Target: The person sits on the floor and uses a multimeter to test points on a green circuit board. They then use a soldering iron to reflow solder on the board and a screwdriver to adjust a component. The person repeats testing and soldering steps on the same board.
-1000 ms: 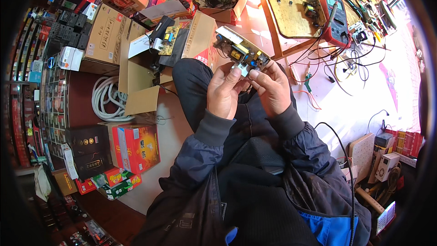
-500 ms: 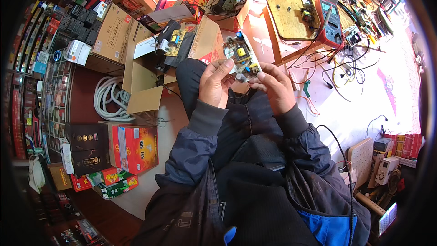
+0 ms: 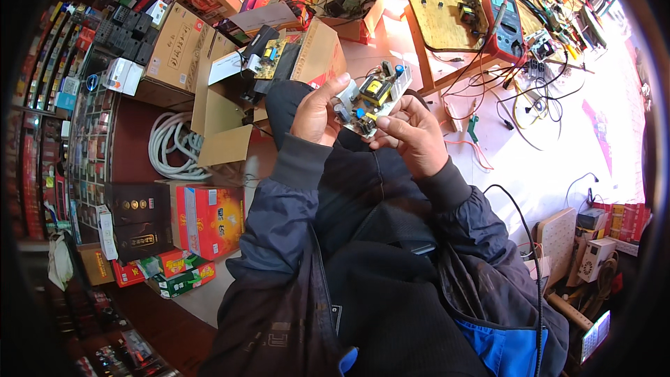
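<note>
A power supply circuit board, with a yellow-wrapped transformer, blue capacitors and a pale metal strip along its right side, is held up tilted above my lap. My right hand pinches its lower right edge, thumb on the component side and fingers curled beneath. Along the board's left edge rests my left hand; its thumb points up beside the board, and its fingertips are hidden behind it.
An open carton with another circuit board on top stands ahead to the left. At right, a wooden bench bears a red multimeter; cables lie beside it. Red gift boxes and a coiled white hose are at left.
The circuit board has turned clockwise, its top now leaning right. My left hand has shifted slightly left and down with its thumb lifted off the board face; the right thumb has moved inward.
</note>
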A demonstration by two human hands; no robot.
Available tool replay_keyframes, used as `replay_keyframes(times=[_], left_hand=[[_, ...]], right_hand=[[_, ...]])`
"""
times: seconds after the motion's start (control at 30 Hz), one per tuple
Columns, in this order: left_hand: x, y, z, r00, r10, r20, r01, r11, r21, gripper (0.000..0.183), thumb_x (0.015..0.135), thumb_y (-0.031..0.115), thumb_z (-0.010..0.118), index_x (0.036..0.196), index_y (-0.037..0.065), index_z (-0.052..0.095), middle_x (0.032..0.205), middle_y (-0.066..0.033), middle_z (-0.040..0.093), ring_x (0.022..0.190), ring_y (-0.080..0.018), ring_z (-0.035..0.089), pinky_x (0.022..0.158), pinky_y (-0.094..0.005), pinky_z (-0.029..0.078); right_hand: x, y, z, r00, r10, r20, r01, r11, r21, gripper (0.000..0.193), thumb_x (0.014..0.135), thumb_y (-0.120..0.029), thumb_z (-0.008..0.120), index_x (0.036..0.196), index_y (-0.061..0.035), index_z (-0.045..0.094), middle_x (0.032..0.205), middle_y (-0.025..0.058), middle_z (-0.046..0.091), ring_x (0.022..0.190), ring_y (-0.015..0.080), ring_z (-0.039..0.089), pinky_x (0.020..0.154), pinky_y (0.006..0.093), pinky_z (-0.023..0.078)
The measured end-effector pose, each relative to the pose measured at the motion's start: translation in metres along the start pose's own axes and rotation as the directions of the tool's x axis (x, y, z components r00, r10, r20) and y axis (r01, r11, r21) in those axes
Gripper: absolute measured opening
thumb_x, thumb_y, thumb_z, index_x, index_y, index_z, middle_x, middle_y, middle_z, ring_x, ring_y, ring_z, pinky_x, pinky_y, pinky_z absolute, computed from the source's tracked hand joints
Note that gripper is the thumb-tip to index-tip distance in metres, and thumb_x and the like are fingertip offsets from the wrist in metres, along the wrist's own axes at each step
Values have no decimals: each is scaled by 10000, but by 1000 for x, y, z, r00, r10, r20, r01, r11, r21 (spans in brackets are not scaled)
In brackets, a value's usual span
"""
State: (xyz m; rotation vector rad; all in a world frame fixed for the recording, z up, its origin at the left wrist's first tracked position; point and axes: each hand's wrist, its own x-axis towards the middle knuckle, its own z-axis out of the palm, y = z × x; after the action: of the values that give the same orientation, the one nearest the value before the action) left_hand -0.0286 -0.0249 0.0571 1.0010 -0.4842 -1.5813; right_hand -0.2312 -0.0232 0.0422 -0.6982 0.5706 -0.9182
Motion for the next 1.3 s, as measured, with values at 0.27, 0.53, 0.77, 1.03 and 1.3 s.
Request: replay_keyframes(times=[0.27, 0.53, 0.77, 1.03, 1.3], left_hand=[[23, 2, 8, 998, -48, -47, 51, 997, 64, 242, 954, 274, 747, 1043, 55, 693, 949, -49, 726, 867, -147, 700, 807, -312, 565], [57, 14, 26, 995, -96, -14, 97, 987, 126, 406, 1028, 378, 646, 1178, 2, 671, 1072, -119, 727, 958, -197, 715, 871, -361, 584], [80, 26, 51, 968, -203, 146, 185, 974, 132, 469, 1047, 413, 599, 1283, 9, 636, 1111, -111, 723, 969, -180, 707, 849, -328, 576], [151, 23, 87, 907, -319, 277, 261, 938, 226, 447, 1041, 445, 585, 1161, 22, 667, 952, -81, 734, 756, -154, 697, 642, -305, 566], [199, 6, 88, 890, -345, 300, 235, 908, 348, 488, 1025, 488, 601, 1130, 16, 671, 856, -70, 689, 648, -138, 638, 527, -298, 514]], right_hand=[[9, -4, -9, 998, 58, -10, -56, 992, 114, 263, 1001, -96, 645, 1196, 26, 519, 1026, 180, 724, 853, 248, 751, 738, 329, 622], [25, -8, -7, 995, 56, -80, -36, 973, 228, 305, 1043, -164, 595, 1273, 36, 592, 1139, 180, 738, 959, 256, 762, 801, 310, 615], [39, -38, 2, 982, 37, -186, 30, 939, 344, 321, 1049, -174, 582, 1280, 47, 608, 1141, 167, 741, 985, 253, 757, 835, 317, 600], [36, -80, -23, 966, 93, -241, -65, 990, 123, 203, 1007, -175, 687, 996, 14, 612, 947, 177, 744, 788, 240, 755, 677, 318, 591], [21, -108, -77, 753, -466, -465, 181, 826, -534, 388, 940, -12, 729, 1281, -22, 544, 810, 14, 604, 665, 67, 573, 596, 223, 479]])
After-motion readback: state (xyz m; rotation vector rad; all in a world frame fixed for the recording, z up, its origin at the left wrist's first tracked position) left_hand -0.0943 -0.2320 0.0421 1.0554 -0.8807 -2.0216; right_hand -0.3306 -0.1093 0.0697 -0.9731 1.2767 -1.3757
